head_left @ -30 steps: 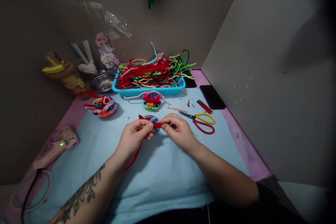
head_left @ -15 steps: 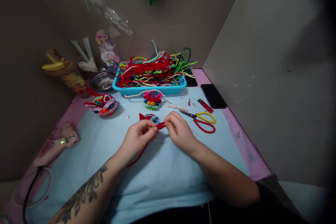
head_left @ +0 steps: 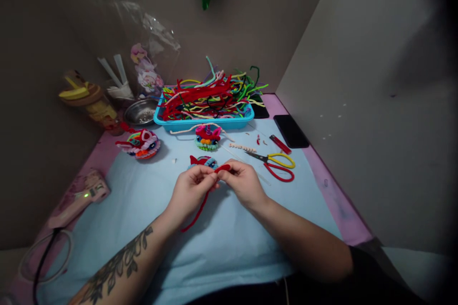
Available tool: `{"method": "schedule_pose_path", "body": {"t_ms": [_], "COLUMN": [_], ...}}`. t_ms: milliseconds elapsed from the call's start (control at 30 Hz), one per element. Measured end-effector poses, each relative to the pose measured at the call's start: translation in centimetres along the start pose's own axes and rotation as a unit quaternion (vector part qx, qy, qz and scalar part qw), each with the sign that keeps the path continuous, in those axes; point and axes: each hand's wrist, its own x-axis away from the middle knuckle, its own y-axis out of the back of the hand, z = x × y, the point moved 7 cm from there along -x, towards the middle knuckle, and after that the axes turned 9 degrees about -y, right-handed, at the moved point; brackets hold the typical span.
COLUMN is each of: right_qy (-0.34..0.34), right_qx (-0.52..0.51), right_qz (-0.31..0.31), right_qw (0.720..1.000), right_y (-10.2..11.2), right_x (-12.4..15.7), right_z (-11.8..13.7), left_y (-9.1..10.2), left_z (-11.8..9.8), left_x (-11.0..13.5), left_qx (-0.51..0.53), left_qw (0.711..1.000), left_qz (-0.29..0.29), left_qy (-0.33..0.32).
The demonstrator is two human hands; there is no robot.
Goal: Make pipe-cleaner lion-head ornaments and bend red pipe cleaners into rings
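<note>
My left hand (head_left: 191, 191) and my right hand (head_left: 242, 183) meet over the light blue mat (head_left: 222, 243), both pinched on a red pipe cleaner (head_left: 200, 207). Its long tail hangs down to the mat below my left hand; its top end bends into a small loop between my fingertips. Just behind my fingers lies a small red and blue pipe-cleaner piece (head_left: 202, 161).
A blue tray (head_left: 203, 123) of several coloured pipe cleaners stands at the back. Two finished pipe-cleaner figures (head_left: 206, 136) (head_left: 139, 143), scissors (head_left: 275, 164), a red lighter (head_left: 280, 144), a black phone (head_left: 290, 131), a pink glue gun (head_left: 78, 196), a metal bowl (head_left: 140, 112) and a lidded cup (head_left: 89, 101) surround the mat.
My hands have drawn closer together and the red pipe cleaner's end is bent tighter between the fingertips. Its tail has swung slightly right on the mat.
</note>
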Motion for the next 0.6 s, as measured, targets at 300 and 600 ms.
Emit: {"method": "schedule_pose_path", "body": {"t_ms": [300, 600], "right_qy": [-0.001, 0.141], "right_qx": [0.061, 0.327], "right_qz": [0.025, 0.028], "right_qw": [0.998, 0.934], "right_y": [0.7, 0.1], "right_x": [-0.5, 0.2], "right_z": [0.9, 3.4], "left_y": [-0.6, -0.5], "left_z": [0.2, 0.5], "left_x": [-0.4, -0.3], "left_qx": [0.043, -0.05], "left_qw": [0.994, 0.988], "left_qz": [0.087, 0.136], "left_qy": [0.042, 0.055]}}
